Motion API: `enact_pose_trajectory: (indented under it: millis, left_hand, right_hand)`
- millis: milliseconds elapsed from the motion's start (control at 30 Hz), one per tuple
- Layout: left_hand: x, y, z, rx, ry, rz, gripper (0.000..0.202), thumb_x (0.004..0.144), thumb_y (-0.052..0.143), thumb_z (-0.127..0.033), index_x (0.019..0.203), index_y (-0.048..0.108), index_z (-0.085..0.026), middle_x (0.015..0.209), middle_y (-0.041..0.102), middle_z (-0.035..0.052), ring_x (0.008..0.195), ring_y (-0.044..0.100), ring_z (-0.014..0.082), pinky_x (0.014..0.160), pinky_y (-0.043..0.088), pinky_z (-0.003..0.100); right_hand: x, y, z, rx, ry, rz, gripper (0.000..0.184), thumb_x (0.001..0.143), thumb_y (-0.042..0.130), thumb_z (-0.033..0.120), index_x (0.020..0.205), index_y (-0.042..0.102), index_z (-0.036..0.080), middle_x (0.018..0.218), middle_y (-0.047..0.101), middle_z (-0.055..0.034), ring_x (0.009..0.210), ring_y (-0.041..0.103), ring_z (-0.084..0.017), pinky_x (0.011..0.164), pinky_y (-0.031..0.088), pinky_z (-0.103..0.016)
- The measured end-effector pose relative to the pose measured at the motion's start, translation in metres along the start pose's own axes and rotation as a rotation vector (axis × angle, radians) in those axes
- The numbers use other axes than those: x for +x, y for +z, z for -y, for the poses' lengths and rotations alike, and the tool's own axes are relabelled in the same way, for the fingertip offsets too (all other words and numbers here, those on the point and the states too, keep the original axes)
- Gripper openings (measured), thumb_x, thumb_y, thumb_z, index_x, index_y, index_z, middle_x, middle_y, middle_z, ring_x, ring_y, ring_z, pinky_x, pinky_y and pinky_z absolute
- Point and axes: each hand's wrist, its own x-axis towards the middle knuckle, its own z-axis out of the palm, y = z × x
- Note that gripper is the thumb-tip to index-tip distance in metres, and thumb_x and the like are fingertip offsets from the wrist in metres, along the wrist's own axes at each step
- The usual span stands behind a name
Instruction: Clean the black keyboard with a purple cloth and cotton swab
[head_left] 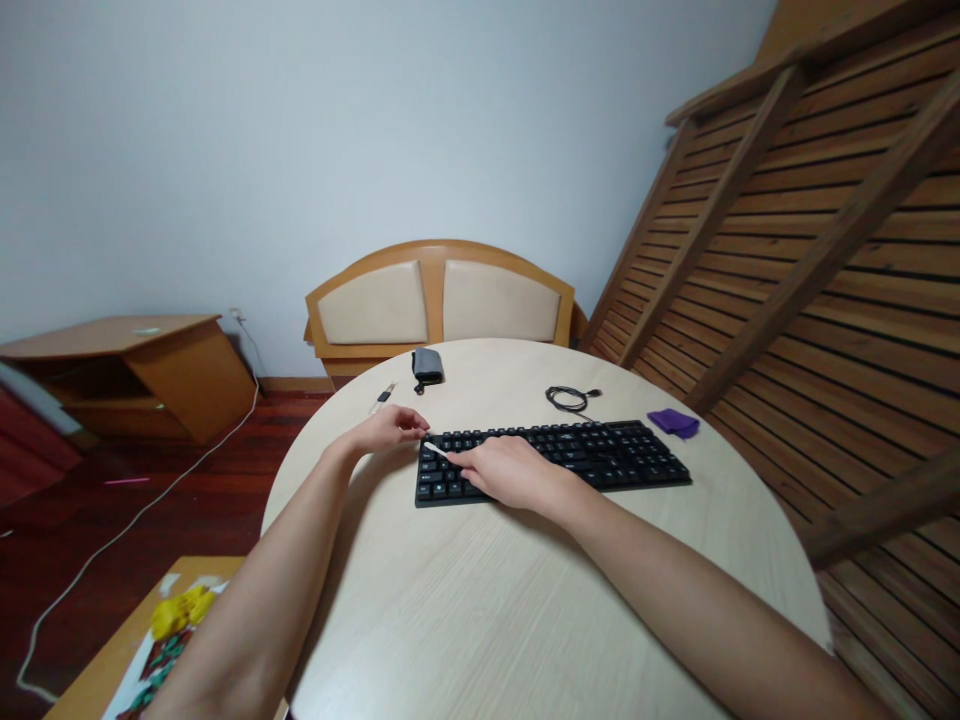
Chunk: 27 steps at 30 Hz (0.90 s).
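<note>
A black keyboard lies on a round pale wooden table. In my right hand a thin white cotton swab is pinched, its tip pointing left over the keys at the keyboard's upper left. That hand reaches across the left half of the keys and hides some of them. My left hand is at the far left corner of the keyboard, its fingers drawn together and seeming to hold the edge there. The coiled keyboard cable rests behind the keyboard.
Toward the back of the table are a small grey pouch and a small dark item with a light end. A folded purple cloth sits right of the keyboard. Wooden slats lean on the right; a low cabinet stands left.
</note>
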Motion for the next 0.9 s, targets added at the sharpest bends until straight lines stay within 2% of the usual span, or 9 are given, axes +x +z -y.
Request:
enact_pose_trajectory:
  millis: [133, 300, 400, 600, 800, 900]
  left_hand:
    - [-0.001, 0.000, -0.001, 0.003, 0.011, -0.001, 0.050, 0.078, 0.065, -0.058, 0.098, 0.071, -0.013, 0.093, 0.073, 0.0085, 0.086, 0.064, 0.0215, 0.081, 0.049, 0.032]
    - [-0.002, 0.001, -0.006, 0.065, 0.029, -0.006, 0.047, 0.080, 0.064, -0.056, 0.097, 0.073, -0.013, 0.091, 0.073, 0.0079, 0.083, 0.064, 0.0209, 0.077, 0.048, 0.030]
    - [0.000, 0.002, -0.007, 0.090, 0.037, 0.000, 0.042, 0.079, 0.066, -0.052, 0.095, 0.074, -0.015, 0.090, 0.074, 0.0065, 0.082, 0.064, 0.0202, 0.075, 0.048, 0.029]
    - [0.002, 0.003, -0.004, 0.098, 0.049, 0.003, 0.038, 0.078, 0.067, -0.050, 0.092, 0.075, -0.016, 0.089, 0.075, 0.0059, 0.081, 0.065, 0.0204, 0.076, 0.049, 0.031]
    - [0.001, 0.003, -0.007, 0.098, 0.035, -0.001, 0.034, 0.078, 0.066, -0.046, 0.091, 0.075, -0.016, 0.089, 0.075, 0.0059, 0.080, 0.065, 0.0198, 0.075, 0.050, 0.029]
    - [0.001, 0.003, -0.008, 0.096, 0.033, -0.001, 0.035, 0.078, 0.066, -0.047, 0.091, 0.075, -0.015, 0.089, 0.075, 0.0060, 0.080, 0.065, 0.0196, 0.075, 0.050, 0.029]
  right_hand:
    - [-0.007, 0.001, -0.005, 0.050, -0.040, -0.012, 0.041, 0.100, 0.046, 0.033, 0.138, 0.060, 0.030, 0.120, 0.073, -0.0107, 0.106, 0.070, -0.028, 0.087, 0.050, -0.036]
    - [-0.018, 0.006, 0.007, 0.060, -0.106, -0.018, 0.040, 0.101, 0.045, 0.035, 0.139, 0.059, 0.032, 0.115, 0.075, -0.0084, 0.100, 0.072, -0.027, 0.082, 0.052, -0.036]
    - [-0.023, 0.007, 0.010, 0.006, -0.095, -0.014, 0.040, 0.101, 0.045, 0.033, 0.139, 0.058, 0.033, 0.106, 0.077, -0.0079, 0.093, 0.073, -0.027, 0.078, 0.052, -0.034]
    - [-0.035, 0.006, -0.001, -0.047, -0.063, -0.031, 0.041, 0.099, 0.048, 0.029, 0.139, 0.059, 0.031, 0.098, 0.078, -0.0082, 0.087, 0.073, -0.026, 0.073, 0.050, -0.032]
    - [-0.047, 0.012, -0.003, 0.021, -0.185, -0.008, 0.041, 0.102, 0.045, 0.031, 0.141, 0.056, 0.032, 0.096, 0.078, -0.0058, 0.082, 0.072, -0.023, 0.067, 0.047, -0.029]
    - [-0.051, 0.019, -0.004, 0.036, -0.199, -0.018, 0.041, 0.101, 0.047, 0.030, 0.141, 0.056, 0.031, 0.095, 0.078, -0.0045, 0.081, 0.071, -0.023, 0.065, 0.045, -0.028]
